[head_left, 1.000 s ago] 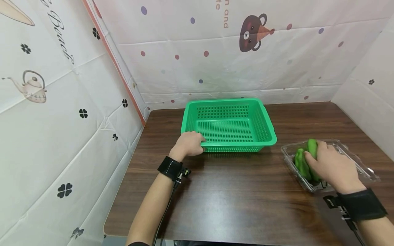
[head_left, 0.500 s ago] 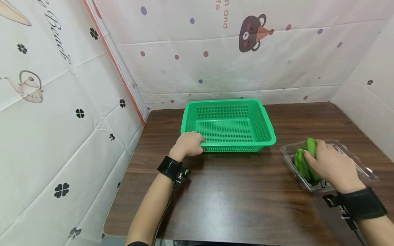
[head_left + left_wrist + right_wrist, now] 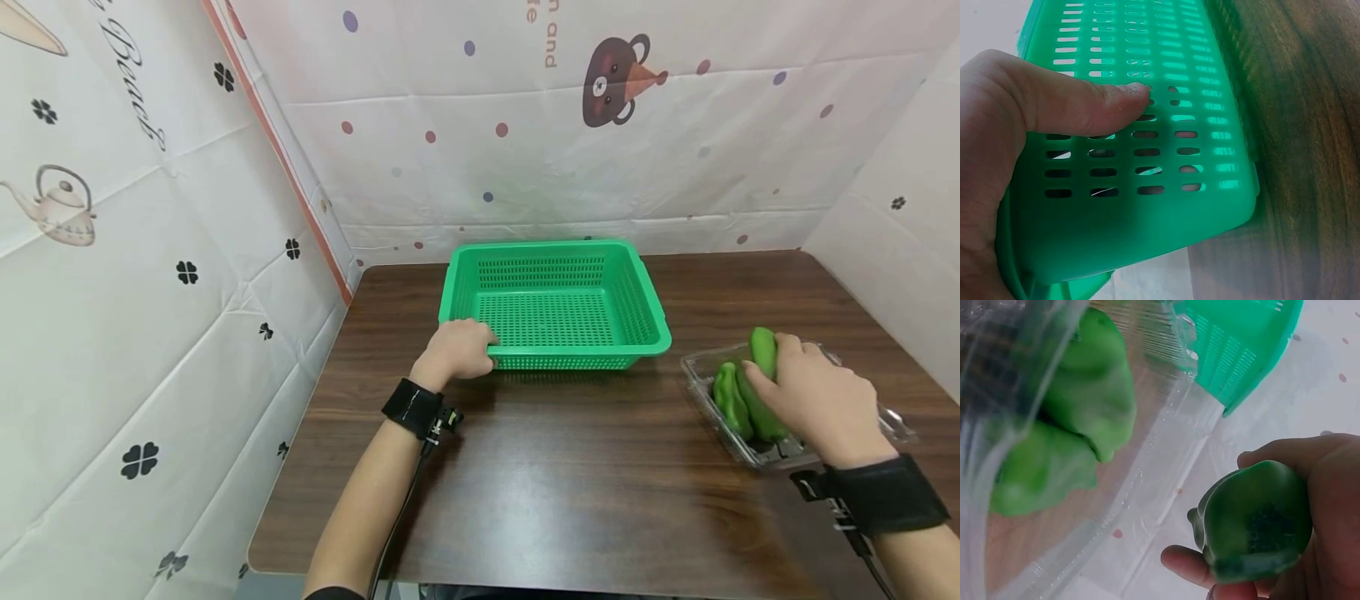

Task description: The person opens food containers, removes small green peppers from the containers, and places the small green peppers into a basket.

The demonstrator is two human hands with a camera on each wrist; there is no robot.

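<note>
- We see a person's left hand (image 3: 459,350) holding the near left corner of a green plastic basket (image 3: 555,275), thumb laid flat along the slotted outer wall in the left wrist view and the other fingers hooked over the rim.
- The basket stands on a dark wooden worktop (image 3: 570,475), near the back wall; through its perforated floor and sides we see nothing lying in it.
- At the right edge of the worktop sits a clear plastic tray (image 3: 701,379), well apart from the basket.
- The right hand (image 3: 813,396) is over that tray, its grip curled round a green pepper (image 3: 763,350); the right wrist view shows the pepper (image 3: 1254,519) cupped between fingertips and palm, raised clear of the tray's floor.
- Other green peppers (image 3: 731,400) lie in the tray beside the hand; the wrist view shows two lobed green bodies (image 3: 1085,394) pressed against each other behind the clear wall, though the blur there makes it hard for us to say exactly how many there are.
- Both wrists wear black straps, each with a cable trailing back along the forearm.
- White sheets printed with dots, clovers, a teapot and a bear screen the worktop on three sides.
</note>
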